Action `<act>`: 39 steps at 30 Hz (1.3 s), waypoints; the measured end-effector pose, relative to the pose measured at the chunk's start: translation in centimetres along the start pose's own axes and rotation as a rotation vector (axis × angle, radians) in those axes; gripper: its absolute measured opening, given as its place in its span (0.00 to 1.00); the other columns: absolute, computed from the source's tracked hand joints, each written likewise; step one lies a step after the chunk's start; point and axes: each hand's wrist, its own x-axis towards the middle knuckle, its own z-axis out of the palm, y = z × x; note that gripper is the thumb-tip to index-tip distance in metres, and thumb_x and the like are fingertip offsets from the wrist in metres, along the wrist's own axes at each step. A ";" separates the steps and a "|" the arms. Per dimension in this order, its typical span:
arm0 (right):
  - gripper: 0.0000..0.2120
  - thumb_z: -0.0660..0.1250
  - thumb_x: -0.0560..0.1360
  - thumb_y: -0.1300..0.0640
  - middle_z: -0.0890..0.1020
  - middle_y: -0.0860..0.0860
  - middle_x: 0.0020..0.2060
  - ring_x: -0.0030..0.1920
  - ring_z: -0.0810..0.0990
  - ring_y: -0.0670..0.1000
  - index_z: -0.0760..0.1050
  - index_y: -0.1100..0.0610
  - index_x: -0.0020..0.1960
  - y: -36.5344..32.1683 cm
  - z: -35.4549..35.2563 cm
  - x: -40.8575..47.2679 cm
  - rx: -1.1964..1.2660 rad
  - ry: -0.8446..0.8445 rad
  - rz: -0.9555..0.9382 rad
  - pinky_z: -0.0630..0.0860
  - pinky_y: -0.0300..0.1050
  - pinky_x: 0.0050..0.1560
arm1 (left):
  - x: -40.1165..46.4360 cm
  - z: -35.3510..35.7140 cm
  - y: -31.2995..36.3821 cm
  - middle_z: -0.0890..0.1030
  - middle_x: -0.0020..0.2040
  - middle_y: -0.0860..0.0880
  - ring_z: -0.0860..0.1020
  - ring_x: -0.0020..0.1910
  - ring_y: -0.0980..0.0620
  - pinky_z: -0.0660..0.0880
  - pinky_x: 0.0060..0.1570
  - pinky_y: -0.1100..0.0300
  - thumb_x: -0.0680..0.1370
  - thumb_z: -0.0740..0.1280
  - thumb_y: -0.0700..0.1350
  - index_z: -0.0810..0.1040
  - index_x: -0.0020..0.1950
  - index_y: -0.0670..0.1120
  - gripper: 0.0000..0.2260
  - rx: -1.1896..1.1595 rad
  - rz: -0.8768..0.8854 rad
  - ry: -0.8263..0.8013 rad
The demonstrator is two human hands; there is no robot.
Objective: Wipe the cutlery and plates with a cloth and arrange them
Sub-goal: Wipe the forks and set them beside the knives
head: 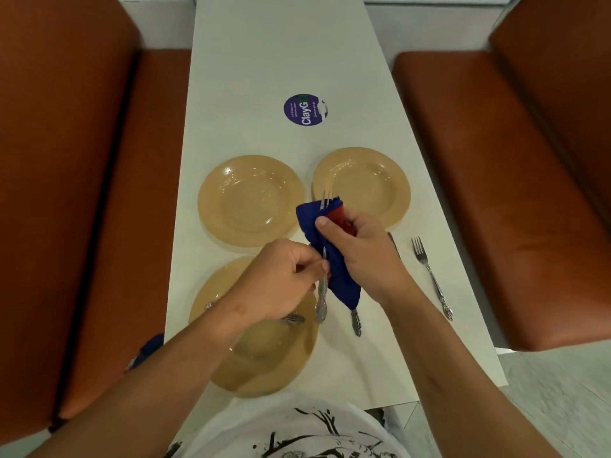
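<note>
My left hand [284, 282] pinches the handle of a silver fork [322, 292] whose tines stick up past the cloth. My right hand [357, 246] wraps a blue and red cloth [337, 269] around the fork's middle. Three tan plates lie on the white table [264, 61]: one at the far left [251, 200], one at the far right [363, 183], one near me [264, 358] under my left forearm, with cutlery lying on it [292, 319]. A second fork [429, 276] lies on the table to the right. Another ornate handle [356, 322] pokes out below the cloth.
A round purple sticker [305, 109] is stuck to the table beyond the plates. Orange-brown bench seats flank the table, one on the left [82, 193] and one on the right [512, 193]. A blue item [150, 348] lies at the table's left edge.
</note>
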 end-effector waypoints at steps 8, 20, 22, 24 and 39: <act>0.10 0.64 0.85 0.55 0.85 0.57 0.37 0.33 0.81 0.50 0.81 0.58 0.50 0.7 -4.4 -0.6 -0.081 0.278 -0.048 0.78 0.40 0.34 | 1.1 2.2 1.0 0.84 0.38 0.40 0.79 0.32 0.39 0.81 0.35 0.46 0.83 0.68 0.51 0.86 0.42 0.51 0.12 0.037 -0.029 -0.111; 0.17 0.69 0.80 0.44 0.81 0.51 0.29 0.31 0.79 0.54 0.81 0.53 0.37 8.4 -13.1 -8.2 -0.540 0.204 0.206 0.73 0.43 0.32 | 3.5 12.3 0.0 0.86 0.36 0.42 0.83 0.32 0.48 0.83 0.39 0.53 0.82 0.71 0.49 0.87 0.47 0.49 0.08 -0.101 -0.117 -0.212; 0.21 0.70 0.78 0.38 0.81 0.49 0.27 0.26 0.75 0.49 0.82 0.53 0.35 9.6 -13.3 -9.1 -0.513 0.105 0.271 0.70 0.41 0.29 | 4.0 13.7 0.2 0.87 0.37 0.46 0.85 0.33 0.50 0.84 0.39 0.58 0.82 0.71 0.46 0.88 0.46 0.48 0.08 -0.144 -0.114 -0.220; 0.17 0.71 0.80 0.43 0.82 0.48 0.29 0.26 0.73 0.45 0.84 0.51 0.37 10.7 -13.6 -9.5 -0.471 0.057 0.289 0.69 0.39 0.30 | 4.7 15.1 0.4 0.87 0.39 0.45 0.84 0.33 0.50 0.85 0.43 0.55 0.82 0.70 0.44 0.88 0.46 0.44 0.08 -0.178 -0.113 -0.232; 0.10 0.66 0.83 0.52 0.84 0.46 0.36 0.38 0.80 0.48 0.84 0.47 0.46 12.9 -21.5 -3.7 -0.643 -0.035 0.345 0.78 0.43 0.41 | 9.3 20.6 0.3 0.83 0.43 0.57 0.79 0.40 0.60 0.77 0.44 0.65 0.79 0.74 0.53 0.85 0.59 0.51 0.11 0.208 0.113 -0.037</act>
